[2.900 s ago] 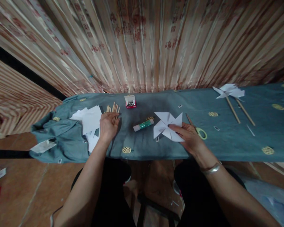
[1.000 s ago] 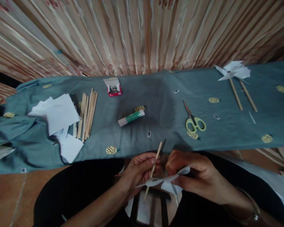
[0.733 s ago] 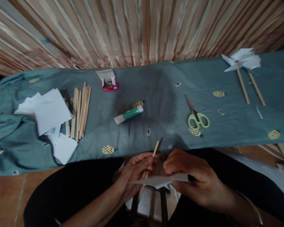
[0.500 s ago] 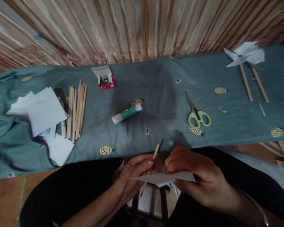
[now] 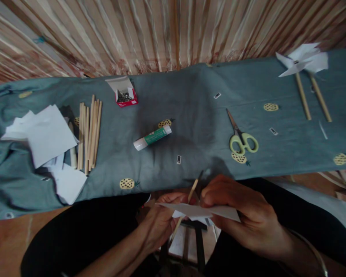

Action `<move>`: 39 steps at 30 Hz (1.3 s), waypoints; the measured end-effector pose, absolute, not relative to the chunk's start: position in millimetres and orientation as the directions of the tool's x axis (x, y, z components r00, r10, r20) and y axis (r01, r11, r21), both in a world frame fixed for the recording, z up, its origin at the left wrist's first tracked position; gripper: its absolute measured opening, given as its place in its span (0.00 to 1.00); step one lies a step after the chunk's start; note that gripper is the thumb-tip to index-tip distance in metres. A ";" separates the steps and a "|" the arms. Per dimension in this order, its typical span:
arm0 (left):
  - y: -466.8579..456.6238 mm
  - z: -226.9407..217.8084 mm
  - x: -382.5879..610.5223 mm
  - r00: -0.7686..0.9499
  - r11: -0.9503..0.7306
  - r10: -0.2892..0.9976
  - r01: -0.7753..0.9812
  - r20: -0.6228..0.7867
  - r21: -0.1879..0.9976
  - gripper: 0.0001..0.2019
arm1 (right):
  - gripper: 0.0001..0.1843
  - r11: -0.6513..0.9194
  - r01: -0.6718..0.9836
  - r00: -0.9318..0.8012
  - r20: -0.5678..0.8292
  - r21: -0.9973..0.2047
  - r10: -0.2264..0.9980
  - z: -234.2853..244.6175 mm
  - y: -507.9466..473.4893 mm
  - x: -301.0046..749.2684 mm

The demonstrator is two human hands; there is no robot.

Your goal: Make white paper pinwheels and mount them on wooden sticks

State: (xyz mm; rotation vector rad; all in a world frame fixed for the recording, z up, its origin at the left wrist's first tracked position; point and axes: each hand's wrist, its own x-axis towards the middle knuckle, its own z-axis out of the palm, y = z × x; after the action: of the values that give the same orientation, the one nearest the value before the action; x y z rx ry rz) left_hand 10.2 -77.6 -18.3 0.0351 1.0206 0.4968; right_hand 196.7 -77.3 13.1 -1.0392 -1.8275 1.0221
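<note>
Below the table's near edge, over my lap, my left hand (image 5: 158, 221) pinches a thin wooden stick (image 5: 192, 191) that points up and to the right. My right hand (image 5: 242, 215) is closed on a white folded paper pinwheel (image 5: 202, 211), held flat and edge-on against the stick. Both hands touch at the pinwheel's centre. The stick's lower end shows beneath the paper.
A table under a teal cloth (image 5: 190, 115) carries a bundle of wooden sticks (image 5: 88, 132), white paper sheets (image 5: 46, 134), a red box of pins (image 5: 125, 96), a glue stick (image 5: 152, 137), green scissors (image 5: 241, 138) and two finished pinwheels (image 5: 302, 61). A striped curtain hangs behind.
My left hand took a stick from the bundle and my right hand lifted the pinwheel off the table. Both came down to my lap, and the pinwheel now lies flatter against the stick.
</note>
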 end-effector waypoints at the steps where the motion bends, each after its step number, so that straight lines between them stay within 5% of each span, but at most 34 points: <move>1: -77.1 -17.5 10.4 0.429 0.889 0.411 -0.383 -0.804 0.250 0.23 | 0.11 0.343 0.274 -0.361 0.234 -0.899 0.902 13.2 -77.0 196.7; 39: -83.5 -19.5 4.6 0.382 0.880 0.416 -0.400 -0.825 0.258 0.19 | 0.14 0.321 0.302 -0.345 0.211 -0.898 0.915 13.1 -76.6 197.7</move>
State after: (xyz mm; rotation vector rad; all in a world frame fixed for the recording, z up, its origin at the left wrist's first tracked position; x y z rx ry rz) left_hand 4.6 -83.5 -19.5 0.0172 1.0578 0.5201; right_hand 197.7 -76.6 13.1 -1.0826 -1.8260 1.0167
